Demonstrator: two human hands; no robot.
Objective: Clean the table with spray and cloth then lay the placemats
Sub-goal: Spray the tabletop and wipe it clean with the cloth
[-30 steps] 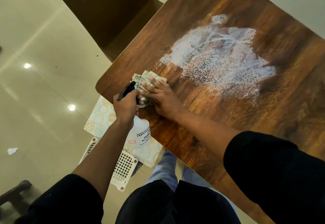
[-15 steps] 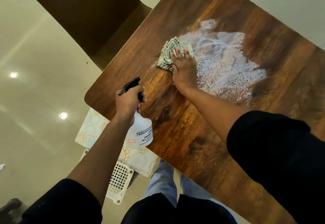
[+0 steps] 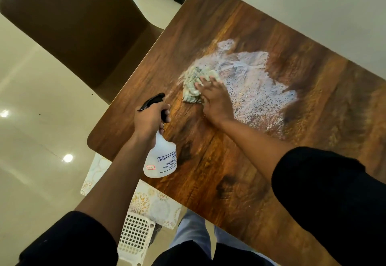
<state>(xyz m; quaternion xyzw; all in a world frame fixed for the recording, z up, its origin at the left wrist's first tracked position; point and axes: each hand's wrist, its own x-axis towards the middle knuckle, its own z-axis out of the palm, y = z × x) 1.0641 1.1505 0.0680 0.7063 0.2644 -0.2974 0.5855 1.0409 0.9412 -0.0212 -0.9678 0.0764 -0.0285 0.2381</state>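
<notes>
Dark wood-grain laminate, glossy: the table [image 3: 240,182], which we record as the surface under both hands.

Item one: left hand [image 3: 149,119], fingers wrapped tight around the neck of a spray bottle [image 3: 161,159]. The bottle is translucent white with a black trigger head and a printed label, held above the table near its left edge, nozzle pointing away from the hand to the left.

Item two: right hand [image 3: 215,100], palm down, fingers spread and pressing flat on a cloth [image 3: 195,86]. The cloth is crumpled, pale with a green pattern, lying on the table under the fingertips and just ahead of the left hand.

Item three: a whitish, speckled patch of spray [image 3: 257,84] on the wood, starting at the cloth and spreading beyond and to the right of the right hand.

Item four: placemats [image 3: 154,205], pale with gold floral rounds, below the table edge, beneath the left forearm. We cannot tell how many.

Item five: white lattice basket [image 3: 134,238], just nearer us than the placemats, beside the left sleeve.

Item six: brown chair [image 3: 79,25], well beyond the left hand.
</notes>
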